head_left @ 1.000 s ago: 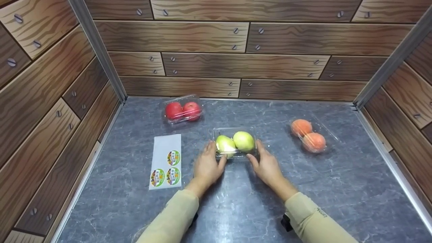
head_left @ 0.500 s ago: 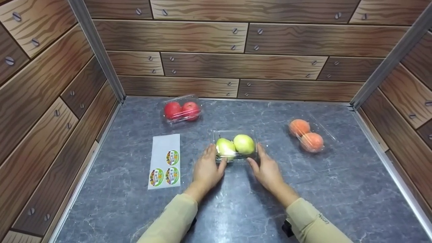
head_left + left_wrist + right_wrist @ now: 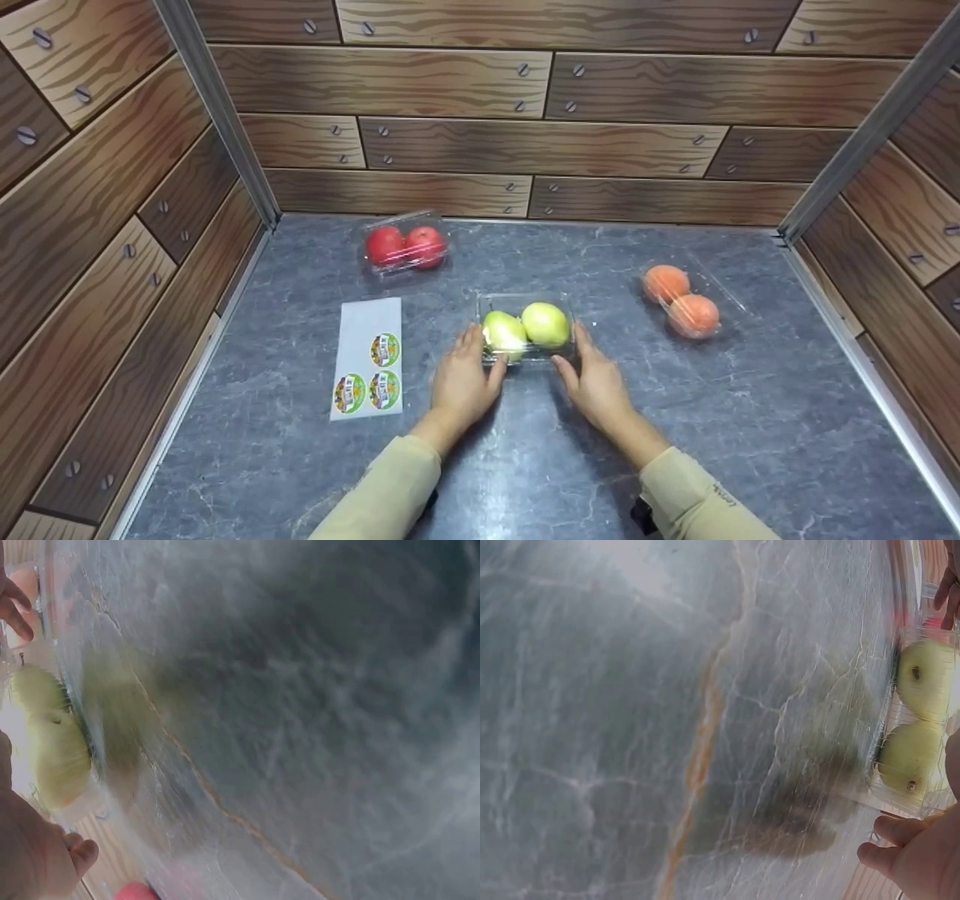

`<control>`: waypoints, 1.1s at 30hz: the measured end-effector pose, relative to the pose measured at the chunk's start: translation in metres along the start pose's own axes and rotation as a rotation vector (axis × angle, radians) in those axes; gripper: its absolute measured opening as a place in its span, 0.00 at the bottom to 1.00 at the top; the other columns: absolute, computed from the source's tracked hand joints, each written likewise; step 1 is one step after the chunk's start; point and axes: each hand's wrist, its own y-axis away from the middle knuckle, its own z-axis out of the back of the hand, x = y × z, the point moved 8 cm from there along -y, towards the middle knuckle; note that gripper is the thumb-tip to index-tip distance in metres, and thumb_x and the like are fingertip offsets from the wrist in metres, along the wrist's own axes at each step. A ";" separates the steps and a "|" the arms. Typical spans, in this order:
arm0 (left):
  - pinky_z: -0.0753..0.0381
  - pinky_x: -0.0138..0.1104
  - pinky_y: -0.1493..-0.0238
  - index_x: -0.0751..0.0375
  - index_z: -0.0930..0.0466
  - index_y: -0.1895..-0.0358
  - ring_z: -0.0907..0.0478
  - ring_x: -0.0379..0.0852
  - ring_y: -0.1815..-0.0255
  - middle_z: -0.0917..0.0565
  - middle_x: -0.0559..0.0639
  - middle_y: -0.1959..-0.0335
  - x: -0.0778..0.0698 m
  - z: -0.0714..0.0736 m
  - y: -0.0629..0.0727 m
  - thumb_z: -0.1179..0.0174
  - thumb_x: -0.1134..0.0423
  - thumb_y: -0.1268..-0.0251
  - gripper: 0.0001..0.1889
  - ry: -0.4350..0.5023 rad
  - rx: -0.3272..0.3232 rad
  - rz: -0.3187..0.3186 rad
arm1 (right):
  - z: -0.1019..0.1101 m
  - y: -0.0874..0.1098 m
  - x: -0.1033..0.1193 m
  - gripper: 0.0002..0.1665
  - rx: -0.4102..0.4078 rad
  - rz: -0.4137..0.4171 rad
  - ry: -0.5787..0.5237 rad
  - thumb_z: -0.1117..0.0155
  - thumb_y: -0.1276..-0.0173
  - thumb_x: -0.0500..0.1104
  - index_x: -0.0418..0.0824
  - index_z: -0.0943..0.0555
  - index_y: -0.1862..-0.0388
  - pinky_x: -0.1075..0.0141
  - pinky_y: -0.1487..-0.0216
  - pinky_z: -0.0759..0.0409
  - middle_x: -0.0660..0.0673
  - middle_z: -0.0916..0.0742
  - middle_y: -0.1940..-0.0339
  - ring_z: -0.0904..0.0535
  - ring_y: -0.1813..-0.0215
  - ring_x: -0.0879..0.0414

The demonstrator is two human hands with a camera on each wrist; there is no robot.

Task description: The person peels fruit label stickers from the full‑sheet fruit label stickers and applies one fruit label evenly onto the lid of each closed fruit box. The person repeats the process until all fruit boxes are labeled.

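A clear plastic fruit box (image 3: 531,355) with two yellow-green fruits (image 3: 545,324), one pear-shaped, sits mid-table between my hands. My left hand (image 3: 460,384) grips its left end, thumb at the near corner and fingers along the side. At the opposite end my right hand (image 3: 602,384) holds it in the same way. The left wrist view has the fruits (image 3: 58,757) at its left edge, above my left hand (image 3: 31,849). In the right wrist view the box's fruits (image 3: 913,757) show at the right, over my right hand (image 3: 928,859).
Behind to the left stands a clear box of two red fruits (image 3: 406,247). Another with two orange fruits (image 3: 681,301) is at the right. A white sheet with several round stickers (image 3: 384,350) lies left of my left hand. Wood-patterned walls (image 3: 450,142) enclose the grey table (image 3: 780,420).
The box of yellow-green fruits has slid a little toward me, both hands moving with it. The red fruits, orange fruits and sticker sheet stay where they were.
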 end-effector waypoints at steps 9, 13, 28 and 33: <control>0.28 0.57 0.27 0.77 0.30 0.27 0.26 0.69 0.27 0.25 0.73 0.29 -0.002 0.001 0.002 0.40 0.48 0.23 0.37 0.006 0.004 -0.012 | 0.001 0.004 0.000 0.40 -0.006 -0.007 0.012 0.31 0.23 0.45 0.26 0.33 0.22 0.34 0.36 0.23 0.24 0.21 0.30 0.19 0.39 0.24; 0.28 0.56 0.26 0.76 0.31 0.25 0.27 0.68 0.26 0.26 0.72 0.28 -0.002 0.000 0.003 0.41 0.46 0.22 0.38 0.001 0.018 0.000 | 0.001 0.004 0.001 0.40 -0.011 -0.001 0.008 0.32 0.23 0.44 0.26 0.33 0.22 0.34 0.35 0.23 0.24 0.22 0.29 0.20 0.37 0.24; 0.27 0.56 0.27 0.76 0.30 0.26 0.27 0.68 0.27 0.26 0.72 0.28 -0.001 -0.002 0.004 0.40 0.47 0.23 0.37 -0.014 0.017 -0.010 | 0.001 0.007 0.000 0.39 -0.014 -0.008 0.006 0.32 0.23 0.45 0.25 0.33 0.22 0.34 0.35 0.23 0.24 0.22 0.30 0.21 0.36 0.25; 0.29 0.55 0.25 0.74 0.31 0.25 0.28 0.67 0.26 0.26 0.71 0.27 -0.002 -0.001 0.002 0.41 0.46 0.22 0.37 -0.019 0.046 -0.001 | 0.001 0.006 -0.001 0.39 0.004 -0.026 0.002 0.32 0.23 0.45 0.26 0.33 0.22 0.33 0.36 0.23 0.24 0.22 0.30 0.20 0.37 0.23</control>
